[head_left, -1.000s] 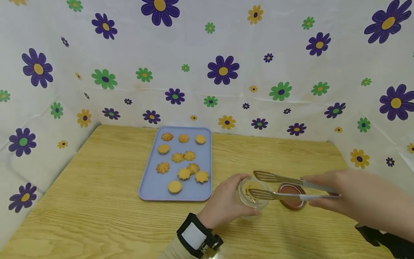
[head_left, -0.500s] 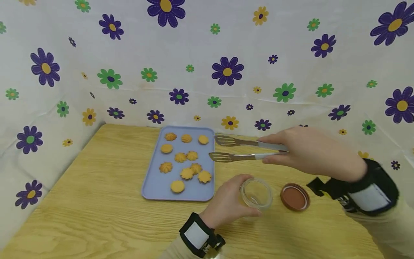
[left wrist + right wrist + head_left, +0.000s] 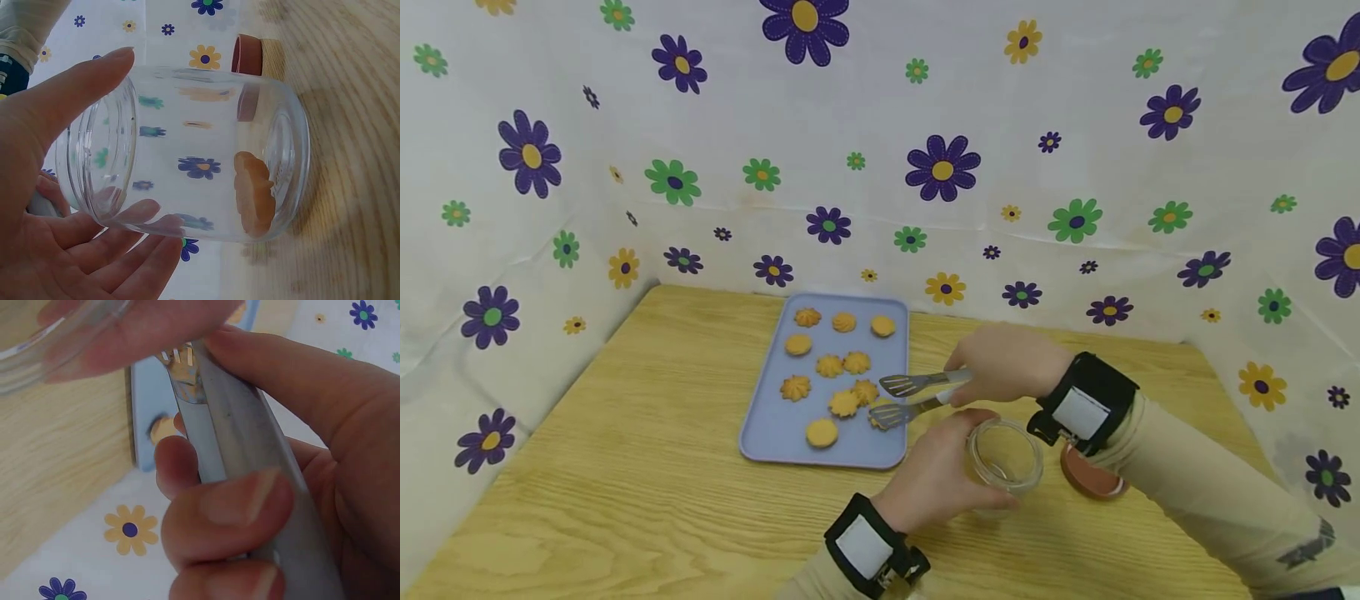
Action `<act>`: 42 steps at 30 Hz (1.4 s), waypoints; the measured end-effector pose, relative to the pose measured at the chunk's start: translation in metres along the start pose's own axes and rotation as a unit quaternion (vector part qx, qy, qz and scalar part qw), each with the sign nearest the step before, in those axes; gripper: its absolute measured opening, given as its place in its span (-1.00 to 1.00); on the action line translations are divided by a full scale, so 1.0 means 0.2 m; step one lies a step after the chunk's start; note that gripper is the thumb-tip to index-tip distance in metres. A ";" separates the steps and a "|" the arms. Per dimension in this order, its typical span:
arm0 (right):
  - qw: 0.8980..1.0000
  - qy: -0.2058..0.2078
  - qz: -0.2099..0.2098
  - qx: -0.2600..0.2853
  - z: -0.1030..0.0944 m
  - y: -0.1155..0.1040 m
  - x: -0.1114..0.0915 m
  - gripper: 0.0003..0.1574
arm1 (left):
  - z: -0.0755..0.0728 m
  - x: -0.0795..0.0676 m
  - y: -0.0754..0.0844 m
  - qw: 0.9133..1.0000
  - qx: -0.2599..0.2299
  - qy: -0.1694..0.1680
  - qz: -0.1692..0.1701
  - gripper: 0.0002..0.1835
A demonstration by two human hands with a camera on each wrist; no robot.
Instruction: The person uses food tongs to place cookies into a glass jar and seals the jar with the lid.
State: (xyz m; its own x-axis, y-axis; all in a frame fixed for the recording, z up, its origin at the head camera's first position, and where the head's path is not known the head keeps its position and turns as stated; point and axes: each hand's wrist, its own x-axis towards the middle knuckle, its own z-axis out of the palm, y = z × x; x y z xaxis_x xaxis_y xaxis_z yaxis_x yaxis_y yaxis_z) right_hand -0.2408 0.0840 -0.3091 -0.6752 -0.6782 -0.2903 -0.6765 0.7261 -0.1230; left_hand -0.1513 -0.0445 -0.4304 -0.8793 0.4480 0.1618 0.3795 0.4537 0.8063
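My left hand (image 3: 936, 471) grips a clear glass jar (image 3: 194, 150) around its neck, with the jar upright on the wooden table. A cookie (image 3: 253, 197) lies at the jar's bottom in the left wrist view. My right hand (image 3: 1003, 367) holds a pair of metal tongs (image 3: 250, 425) by the grey handles. The tongs' slotted ends are spread apart over the right edge of the blue tray (image 3: 775, 442); the nearer one overlaps a cookie (image 3: 880, 417) there. Several more piped and round cookies (image 3: 822, 433) lie on the tray.
A reddish-brown lid (image 3: 1093, 479) lies right of the jar, partly hidden by my right wrist in the head view. The wooden table (image 3: 647, 467) ends at a white flowered cloth (image 3: 880, 108) behind it.
My right hand has carried the tongs from the jar's mouth up and left to the tray. The cookie seen at the tongs' tip is now inside the jar. The left hand keeps its hold.
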 end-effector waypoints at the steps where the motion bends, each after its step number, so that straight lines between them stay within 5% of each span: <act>1: 1.000 -0.003 -0.004 -0.001 0.00 0.00 0.00 -0.58 | 0.00 0.00 0.00 1.000 0.000 0.001 0.000 -0.05; 11: 0.999 -0.024 -0.021 0.030 0.03 -0.02 0.00 -0.80 | -0.01 0.00 0.00 1.000 -0.014 -0.007 -0.001 -0.06; 19: 0.997 0.031 -0.048 0.050 0.01 0.01 -0.08 -0.81 | 0.01 0.00 0.00 1.000 -0.008 -0.012 -0.005 -0.03; 30: 0.985 0.169 0.024 -0.001 -0.33 0.08 -0.59 -0.55 | 0.01 0.01 0.02 0.999 -0.006 -0.008 -0.031 0.01; 38: 0.961 0.230 0.137 -0.070 -0.31 0.19 -0.96 -0.41 | 0.02 0.01 0.00 0.999 -0.013 0.005 -0.028 0.02; 42: 0.949 0.271 0.142 -0.074 -0.24 0.24 -1.09 -0.39 | 0.03 0.02 0.00 1.000 -0.014 0.006 -0.019 0.02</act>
State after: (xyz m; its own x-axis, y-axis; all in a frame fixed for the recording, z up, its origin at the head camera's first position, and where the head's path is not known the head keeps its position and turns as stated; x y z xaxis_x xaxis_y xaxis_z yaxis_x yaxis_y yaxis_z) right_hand -0.1406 0.2621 -0.2058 -0.8609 -0.4462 0.2445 -0.4522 0.8913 0.0344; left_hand -0.1531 -0.0379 -0.4331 -0.8963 0.4218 0.1371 0.3374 0.4479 0.8280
